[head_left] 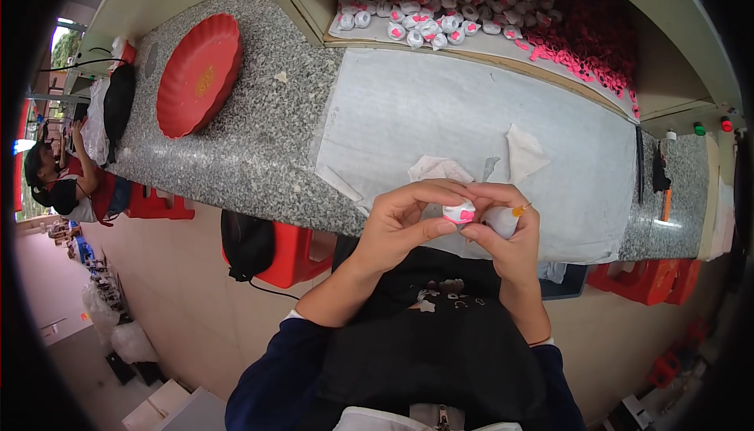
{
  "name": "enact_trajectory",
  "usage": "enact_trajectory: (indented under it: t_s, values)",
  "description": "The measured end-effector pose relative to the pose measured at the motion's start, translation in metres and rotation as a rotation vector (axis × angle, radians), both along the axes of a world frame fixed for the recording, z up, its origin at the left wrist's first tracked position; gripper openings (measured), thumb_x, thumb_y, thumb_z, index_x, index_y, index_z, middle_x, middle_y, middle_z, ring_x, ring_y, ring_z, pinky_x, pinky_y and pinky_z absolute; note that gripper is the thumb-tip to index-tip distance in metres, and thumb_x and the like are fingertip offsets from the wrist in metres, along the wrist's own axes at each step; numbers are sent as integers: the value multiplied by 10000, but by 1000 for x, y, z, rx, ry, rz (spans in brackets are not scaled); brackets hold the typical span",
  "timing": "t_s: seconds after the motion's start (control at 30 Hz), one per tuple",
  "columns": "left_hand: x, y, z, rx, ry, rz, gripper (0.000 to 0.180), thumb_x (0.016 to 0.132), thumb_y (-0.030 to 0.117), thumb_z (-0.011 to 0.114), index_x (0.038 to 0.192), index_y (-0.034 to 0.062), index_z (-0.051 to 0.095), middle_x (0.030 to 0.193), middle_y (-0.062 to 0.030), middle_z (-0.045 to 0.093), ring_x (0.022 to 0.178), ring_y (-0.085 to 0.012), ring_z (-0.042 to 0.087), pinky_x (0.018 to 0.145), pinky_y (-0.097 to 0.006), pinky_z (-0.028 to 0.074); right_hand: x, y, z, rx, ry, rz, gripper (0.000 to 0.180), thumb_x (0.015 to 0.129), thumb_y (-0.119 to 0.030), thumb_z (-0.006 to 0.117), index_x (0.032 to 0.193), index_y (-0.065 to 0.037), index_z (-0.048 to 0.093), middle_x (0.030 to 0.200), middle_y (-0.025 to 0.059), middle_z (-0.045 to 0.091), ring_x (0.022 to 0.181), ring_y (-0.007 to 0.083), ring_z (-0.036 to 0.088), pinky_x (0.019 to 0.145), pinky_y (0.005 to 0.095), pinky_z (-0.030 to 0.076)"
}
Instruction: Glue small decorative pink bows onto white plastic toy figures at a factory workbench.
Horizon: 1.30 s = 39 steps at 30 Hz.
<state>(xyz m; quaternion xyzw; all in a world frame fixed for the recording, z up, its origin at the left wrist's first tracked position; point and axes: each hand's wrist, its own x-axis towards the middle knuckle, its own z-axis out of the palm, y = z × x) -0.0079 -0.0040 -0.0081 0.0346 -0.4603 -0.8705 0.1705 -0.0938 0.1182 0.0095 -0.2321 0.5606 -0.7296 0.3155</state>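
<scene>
Left hand [400, 223]: fingers pinch a small white-and-pink piece [459, 213], held above the counter's [259, 148] near edge.
Right hand [506, 231]: fingers close on the same piece and a white glue bottle [503, 220] with an orange tip.
Counter: grey sheet [440, 109], white paper scraps [522, 152], red tray [198, 74].
Shelf [471, 45]: a heap of similar white-and-pink pieces [424, 7].

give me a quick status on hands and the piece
Left hand and right hand both pinching small white-and-pink piece. Held above grey mat. Nothing in the way.
</scene>
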Motion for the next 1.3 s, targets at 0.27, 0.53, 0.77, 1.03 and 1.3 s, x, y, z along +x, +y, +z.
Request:
enact_trajectory:
  t_s: [0.27,0.53,0.77,1.03,1.3]
  values:
    - [1,-3,-4,71,29,-168,230,700,-13,583,929,-14,554,995,-135,527,951,-204,487,823,-291,378,-2,8,-9,-72,6,71,271,645,-9,662,895,3,557,742,45,562,637,60,501,542,172,394]
    - [1,-1,0,-183,-11,-59,263,721,-39,541,982,-24,526,990,-120,537,954,-174,486,831,-286,362,4,7,-3,3,-139,10,240,681,22,605,913,4,542,671,34,546,568,56,484,494,163,379]
    - [0,-2,-6,-252,9,-19,276,710,-44,543,985,-19,526,995,-108,530,973,-174,474,869,-299,326,3,3,-8,-10,-98,7,251,682,43,581,926,9,534,674,35,547,573,55,491,487,156,374]
    - [1,-2,-6,-226,65,-38,196,666,-9,617,858,13,582,896,-97,557,929,-221,497,859,-347,335,2,13,-6,65,-163,78,249,607,50,629,840,10,552,721,56,556,642,90,509,568,201,412]
    - [7,-24,-6,-413,5,77,178,674,24,617,848,16,583,854,-94,573,849,-201,531,805,-321,378,5,-8,-19,-10,-268,102,277,646,51,563,916,35,502,778,130,563,623,140,529,578,232,441]
